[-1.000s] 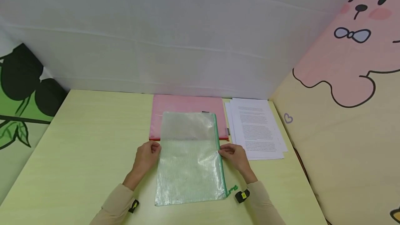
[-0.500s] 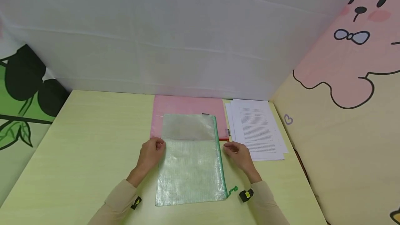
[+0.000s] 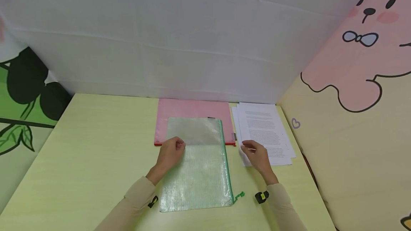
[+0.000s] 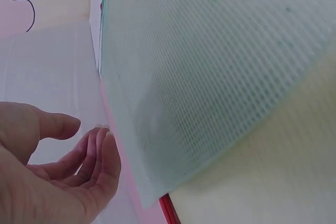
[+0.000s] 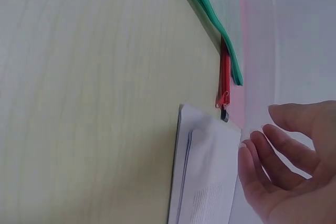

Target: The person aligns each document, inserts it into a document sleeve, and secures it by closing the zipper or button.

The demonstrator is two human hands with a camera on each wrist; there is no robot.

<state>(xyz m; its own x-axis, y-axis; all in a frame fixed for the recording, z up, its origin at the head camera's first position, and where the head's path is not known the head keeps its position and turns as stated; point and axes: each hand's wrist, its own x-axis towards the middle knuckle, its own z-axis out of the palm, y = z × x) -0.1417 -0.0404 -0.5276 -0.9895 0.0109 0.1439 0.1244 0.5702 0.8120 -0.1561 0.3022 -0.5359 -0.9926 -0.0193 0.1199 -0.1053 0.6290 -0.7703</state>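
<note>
A translucent green mesh zipper pouch [image 3: 196, 181] lies upright on the table, its green zipper [image 5: 207, 17] along the right side. Its far part overlaps a pink zipper pouch [image 3: 192, 106] with a red zipper [image 5: 225, 74]. Above the left part of the green pouch hovers my left hand [image 3: 171, 152], holding nothing, with a gap between thumb and loosely bent fingers in the left wrist view. My right hand [image 3: 258, 155] hangs over the near left corner of the printed paper stack [image 3: 263, 127], fingers relaxed and nothing in them.
The pale yellow table [image 3: 96, 145] meets a white cloth wall [image 3: 192, 45] at the back. On the right stands a wall with a cartoon bear [image 3: 363, 56]. A green cord pull [image 3: 239, 196] sticks out from the near right corner of the green pouch.
Both hands have let go of the green pouch's side edges. The left hand has moved right over the pouch; the right hand has moved right to the papers. The pouch stays in place.
</note>
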